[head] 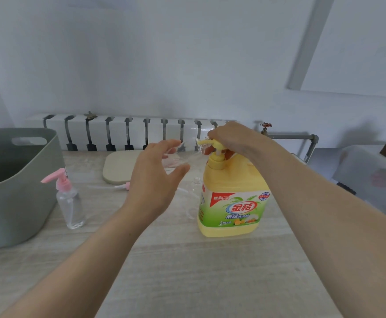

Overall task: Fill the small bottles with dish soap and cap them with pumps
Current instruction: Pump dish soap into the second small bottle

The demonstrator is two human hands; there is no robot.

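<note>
Pale wood-grain table [187, 260] and a white radiator [130, 131] frame the scene, with a yellow dish soap jug [233, 203] standing right of centre. At mid-frame the left hand [155, 180] curls fingers and thumb round a small clear bottle [178, 154], tilted with its mouth at the spout of the jug's yellow pump [211, 143], which the right hand [231, 138] grips from above, fingers bent over it. At left a capped bottle [70, 203] with a pink top stands beside a grey-green tub [15, 180]; a loose pink pump [121, 187] lies near a beige board [118, 166].
</note>
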